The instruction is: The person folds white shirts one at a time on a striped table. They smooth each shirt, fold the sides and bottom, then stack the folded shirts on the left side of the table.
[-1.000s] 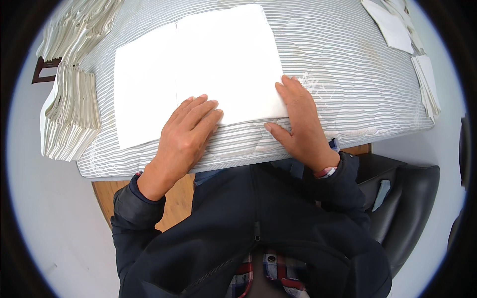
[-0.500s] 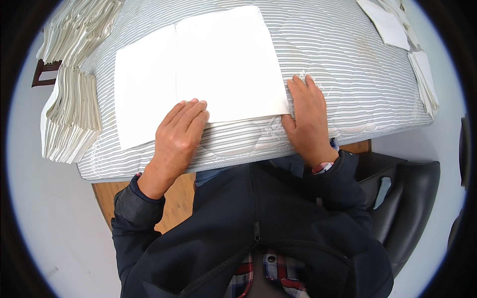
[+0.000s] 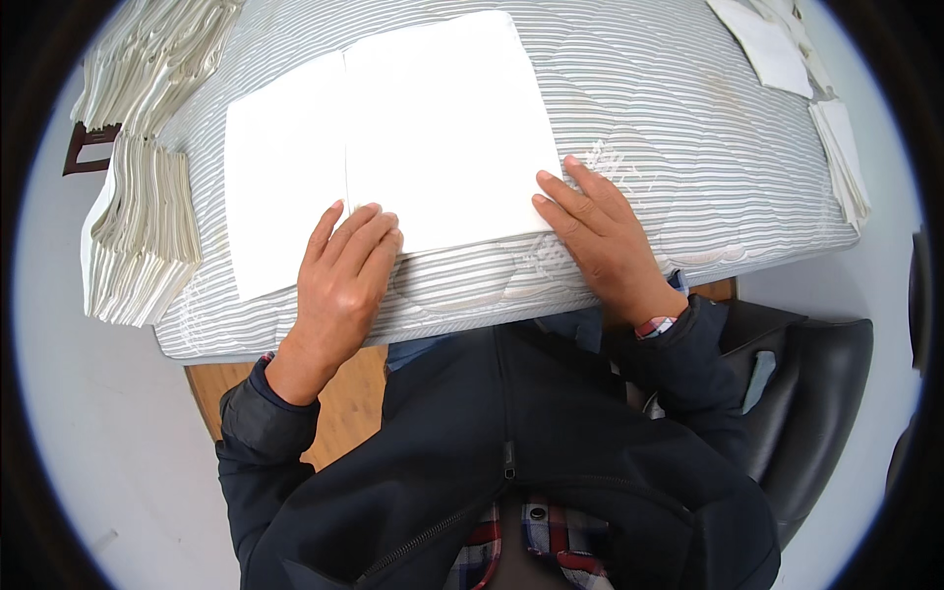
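A white cloth lies flat on a striped mattress, its right part folded over the left so that an edge runs down it. My left hand rests on the near edge of the cloth by that line, fingers stretched out. At the near right corner, my right hand has its fingertips on the cloth, fingers extended and slightly apart. Neither hand grips anything.
Two stacks of folded white cloths, one nearer and one farther, stand along the mattress's left side. More white cloths lie at the far right edge. A black chair is at my right.
My right hand has shifted from beside the corner to fingertips on top of it. My left hand has slid slightly left and nearer, with its fingers spread wider.
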`<action>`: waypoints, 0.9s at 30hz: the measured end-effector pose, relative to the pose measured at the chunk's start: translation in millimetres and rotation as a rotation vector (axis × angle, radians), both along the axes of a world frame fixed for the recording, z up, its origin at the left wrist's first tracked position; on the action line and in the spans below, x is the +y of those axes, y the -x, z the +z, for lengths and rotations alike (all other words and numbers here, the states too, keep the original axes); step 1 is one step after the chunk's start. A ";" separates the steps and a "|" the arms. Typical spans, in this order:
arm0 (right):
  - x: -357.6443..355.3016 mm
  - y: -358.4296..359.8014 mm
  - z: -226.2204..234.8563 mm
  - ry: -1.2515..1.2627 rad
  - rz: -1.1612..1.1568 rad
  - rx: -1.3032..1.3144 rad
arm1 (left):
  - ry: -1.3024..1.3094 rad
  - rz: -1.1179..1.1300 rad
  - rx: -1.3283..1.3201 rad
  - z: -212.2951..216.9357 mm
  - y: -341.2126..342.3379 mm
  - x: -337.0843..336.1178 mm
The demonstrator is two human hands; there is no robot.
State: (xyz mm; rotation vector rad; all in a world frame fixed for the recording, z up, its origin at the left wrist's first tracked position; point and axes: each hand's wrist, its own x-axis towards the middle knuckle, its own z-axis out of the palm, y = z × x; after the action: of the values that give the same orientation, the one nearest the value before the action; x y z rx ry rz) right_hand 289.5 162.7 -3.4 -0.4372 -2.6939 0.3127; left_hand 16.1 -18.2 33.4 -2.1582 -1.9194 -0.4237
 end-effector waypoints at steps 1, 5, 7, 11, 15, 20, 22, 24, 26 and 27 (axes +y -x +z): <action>0.0 -1.2 -0.2 -0.007 0.001 -0.030 | -0.001 0.000 0.000 -0.6 0.1 -0.3; -2.2 -7.7 1.2 -0.001 -0.002 -0.104 | 0.013 0.003 0.022 -2.6 1.3 -3.6; -1.9 -8.5 1.7 0.002 0.005 -0.121 | 0.003 -0.005 0.038 -4.1 1.7 -4.2; -1.0 -7.7 2.5 0.011 0.012 -0.120 | 0.008 0.041 0.068 -3.3 0.3 -5.5; -1.8 -6.4 2.1 0.007 0.006 -0.111 | -0.009 0.083 0.075 -0.5 0.1 -3.1; -3.6 -7.2 0.6 0.001 -0.003 -0.099 | -0.051 0.090 0.093 -4.6 2.9 -0.7; -4.0 -6.8 0.6 0.002 -0.004 -0.099 | -0.043 0.071 0.089 -7.3 3.2 0.8; -4.4 -6.9 1.4 0.008 -0.004 -0.097 | -0.011 0.076 0.084 -5.6 1.1 1.0; -4.9 -7.3 2.7 0.010 0.002 -0.103 | 0.046 0.083 0.068 2.3 -1.9 1.3; -4.8 -7.3 3.3 0.009 0.006 -0.104 | 0.088 0.087 0.056 9.2 -2.8 1.9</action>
State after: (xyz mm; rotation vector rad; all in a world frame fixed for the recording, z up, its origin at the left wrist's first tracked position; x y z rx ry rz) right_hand 296.8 157.8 -0.1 -0.4600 -2.7965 0.3123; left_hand 18.9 -16.3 42.5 -2.1053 -2.0276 -0.2651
